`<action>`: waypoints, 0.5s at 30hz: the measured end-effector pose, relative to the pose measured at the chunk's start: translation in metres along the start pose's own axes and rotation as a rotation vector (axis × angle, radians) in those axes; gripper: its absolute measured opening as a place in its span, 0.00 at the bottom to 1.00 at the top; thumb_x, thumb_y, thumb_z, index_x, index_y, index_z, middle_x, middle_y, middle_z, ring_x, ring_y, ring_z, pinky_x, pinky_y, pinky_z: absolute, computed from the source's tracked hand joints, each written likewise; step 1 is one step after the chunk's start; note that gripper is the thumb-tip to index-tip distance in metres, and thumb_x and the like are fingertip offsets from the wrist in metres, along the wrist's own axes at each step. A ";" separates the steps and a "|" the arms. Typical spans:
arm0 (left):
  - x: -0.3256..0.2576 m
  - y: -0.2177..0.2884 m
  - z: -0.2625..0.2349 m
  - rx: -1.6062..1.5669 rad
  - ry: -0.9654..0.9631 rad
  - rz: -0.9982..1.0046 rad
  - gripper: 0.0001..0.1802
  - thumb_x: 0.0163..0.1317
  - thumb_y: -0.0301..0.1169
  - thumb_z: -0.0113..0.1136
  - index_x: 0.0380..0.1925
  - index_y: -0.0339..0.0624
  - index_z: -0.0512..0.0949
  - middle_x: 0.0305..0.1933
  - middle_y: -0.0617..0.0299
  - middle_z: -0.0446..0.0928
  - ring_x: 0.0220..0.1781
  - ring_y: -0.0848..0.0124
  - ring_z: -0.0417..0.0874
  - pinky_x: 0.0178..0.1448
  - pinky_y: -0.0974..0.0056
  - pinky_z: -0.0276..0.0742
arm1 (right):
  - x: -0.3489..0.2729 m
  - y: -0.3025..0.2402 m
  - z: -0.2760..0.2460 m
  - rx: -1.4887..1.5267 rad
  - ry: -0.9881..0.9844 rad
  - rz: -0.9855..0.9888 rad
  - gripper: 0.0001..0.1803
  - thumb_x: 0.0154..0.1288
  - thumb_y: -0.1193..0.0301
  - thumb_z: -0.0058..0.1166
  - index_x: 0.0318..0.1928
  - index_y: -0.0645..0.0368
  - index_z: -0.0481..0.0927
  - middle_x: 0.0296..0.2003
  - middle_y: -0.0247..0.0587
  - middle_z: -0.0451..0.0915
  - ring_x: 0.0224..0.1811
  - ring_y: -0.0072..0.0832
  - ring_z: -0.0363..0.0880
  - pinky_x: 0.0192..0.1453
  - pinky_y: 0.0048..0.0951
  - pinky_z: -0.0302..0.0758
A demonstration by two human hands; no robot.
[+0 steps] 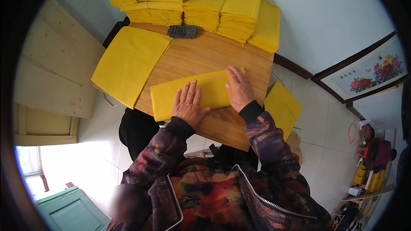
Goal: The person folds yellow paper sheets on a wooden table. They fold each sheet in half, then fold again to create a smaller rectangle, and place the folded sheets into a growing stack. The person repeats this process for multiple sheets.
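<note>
A folded yellow sheet (214, 86), paper or cloth, lies as a long band on the wooden table (205, 55) in front of me. My left hand (188, 105) rests flat on its lower left part, fingers spread. Over its right end lies my right hand (240, 89), fingers stretched out and thumb apart, pressing on the surface near the edge. Neither hand has anything between its fingers. To the left, a wide stack of flat yellow sheets (130, 64) sticks out past the table's left edge.
Several tall piles of folded yellow sheets (239, 6) stand along the table's far side. A dark grey textured block (182, 32) sits before them. Another yellow sheet (282, 109) is beyond the right edge. A framed flower picture (368, 72) leans at right; a green cabinet (72, 211) is lower left.
</note>
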State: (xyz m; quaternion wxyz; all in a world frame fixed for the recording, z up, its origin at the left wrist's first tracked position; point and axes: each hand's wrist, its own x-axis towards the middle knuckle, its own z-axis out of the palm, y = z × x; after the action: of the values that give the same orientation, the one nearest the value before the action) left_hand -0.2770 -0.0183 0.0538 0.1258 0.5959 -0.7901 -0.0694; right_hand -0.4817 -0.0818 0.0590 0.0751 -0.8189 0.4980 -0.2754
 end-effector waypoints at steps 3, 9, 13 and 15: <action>0.006 0.006 0.004 0.006 0.002 -0.017 0.40 0.57 0.51 0.56 0.65 0.42 0.60 0.74 0.56 0.51 0.75 0.61 0.49 0.75 0.51 0.42 | 0.006 -0.007 0.017 -0.074 -0.105 0.018 0.26 0.63 0.70 0.48 0.61 0.63 0.64 0.63 0.44 0.63 0.69 0.42 0.56 0.70 0.45 0.53; 0.019 0.028 0.024 -0.026 0.060 0.012 0.36 0.59 0.45 0.55 0.65 0.44 0.60 0.73 0.55 0.52 0.75 0.60 0.51 0.74 0.52 0.43 | 0.007 0.000 0.043 -0.131 -0.157 0.008 0.24 0.65 0.66 0.45 0.61 0.60 0.67 0.65 0.40 0.62 0.70 0.37 0.55 0.71 0.44 0.50; 0.024 0.029 0.033 -0.110 0.091 -0.040 0.33 0.60 0.42 0.52 0.64 0.41 0.61 0.72 0.54 0.53 0.74 0.59 0.51 0.75 0.52 0.43 | 0.004 0.001 0.047 -0.169 -0.159 0.037 0.26 0.66 0.64 0.46 0.63 0.56 0.65 0.66 0.39 0.61 0.71 0.36 0.53 0.71 0.47 0.48; 0.023 0.026 0.034 -0.112 0.063 -0.059 0.34 0.60 0.42 0.52 0.64 0.41 0.60 0.72 0.53 0.53 0.74 0.59 0.51 0.75 0.52 0.43 | 0.003 -0.001 0.044 -0.170 -0.177 0.022 0.27 0.65 0.64 0.47 0.63 0.56 0.64 0.66 0.39 0.60 0.71 0.36 0.53 0.71 0.47 0.48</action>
State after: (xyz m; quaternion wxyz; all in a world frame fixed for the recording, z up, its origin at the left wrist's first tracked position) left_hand -0.3168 -0.0345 0.0309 0.1817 0.6126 -0.7628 -0.0986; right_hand -0.4566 -0.0910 0.0233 0.0520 -0.8380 0.5197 -0.1579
